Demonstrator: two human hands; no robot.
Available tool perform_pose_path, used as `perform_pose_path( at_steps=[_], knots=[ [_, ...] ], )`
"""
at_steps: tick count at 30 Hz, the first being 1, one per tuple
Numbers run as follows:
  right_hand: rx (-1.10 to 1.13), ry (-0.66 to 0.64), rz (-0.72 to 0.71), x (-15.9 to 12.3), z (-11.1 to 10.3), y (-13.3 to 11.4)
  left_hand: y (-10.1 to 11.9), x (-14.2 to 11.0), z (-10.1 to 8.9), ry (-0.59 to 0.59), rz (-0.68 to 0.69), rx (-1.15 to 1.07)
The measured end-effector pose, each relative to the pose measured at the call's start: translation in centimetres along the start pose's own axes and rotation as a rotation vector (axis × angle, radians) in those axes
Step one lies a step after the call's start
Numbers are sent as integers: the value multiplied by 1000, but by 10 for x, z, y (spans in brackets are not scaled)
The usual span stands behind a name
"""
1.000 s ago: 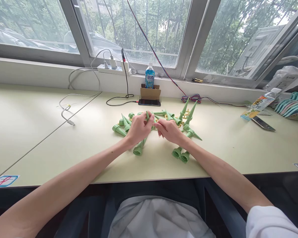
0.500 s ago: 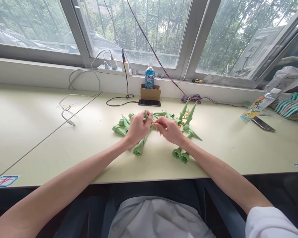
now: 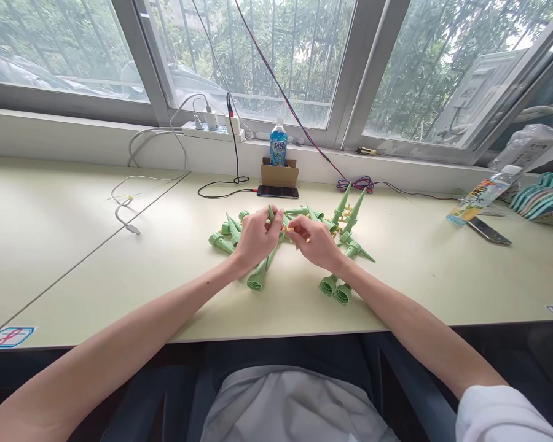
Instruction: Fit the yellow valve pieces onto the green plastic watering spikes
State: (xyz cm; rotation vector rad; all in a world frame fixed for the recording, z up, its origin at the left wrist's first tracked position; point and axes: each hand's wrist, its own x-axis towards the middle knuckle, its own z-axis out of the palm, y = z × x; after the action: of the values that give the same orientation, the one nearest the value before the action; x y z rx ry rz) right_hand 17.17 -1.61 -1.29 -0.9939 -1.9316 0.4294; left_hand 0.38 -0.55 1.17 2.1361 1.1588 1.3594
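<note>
My left hand (image 3: 259,234) is closed around a green plastic spike (image 3: 271,213), whose tip pokes up between thumb and fingers. Close beside it, my right hand (image 3: 314,241) pinches a small yellow plastic piece (image 3: 289,229) against the part in my left hand. The fingers hide where the two parts meet. Several green cone-shaped spikes with threaded ends lie around my hands, among them one in front (image 3: 255,279) and a pair at the right (image 3: 342,292). Two more stand point-up (image 3: 352,212) near some yellow pieces (image 3: 347,213).
Behind the pile lies a phone (image 3: 277,191) before a small cardboard box (image 3: 279,173) and a blue-liquid bottle (image 3: 278,144). A white cable (image 3: 128,218) trails at the left. To the right, a juice bottle (image 3: 482,196) leans over another phone (image 3: 490,231).
</note>
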Motion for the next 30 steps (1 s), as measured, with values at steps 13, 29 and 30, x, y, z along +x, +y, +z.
perform_pose_path(
  at_steps=[13, 29, 30],
  knots=[
    [-6, -16, 31, -1, -1, -2, 0, 0, 0, 4, 13, 8],
    [-24, -40, 46, -1, -1, 2, 2, -2, 0, -13, 14, -11],
    [-25, -39, 49, -1, -1, 2, 2, -2, 0, -12, 12, -7]
  ],
)
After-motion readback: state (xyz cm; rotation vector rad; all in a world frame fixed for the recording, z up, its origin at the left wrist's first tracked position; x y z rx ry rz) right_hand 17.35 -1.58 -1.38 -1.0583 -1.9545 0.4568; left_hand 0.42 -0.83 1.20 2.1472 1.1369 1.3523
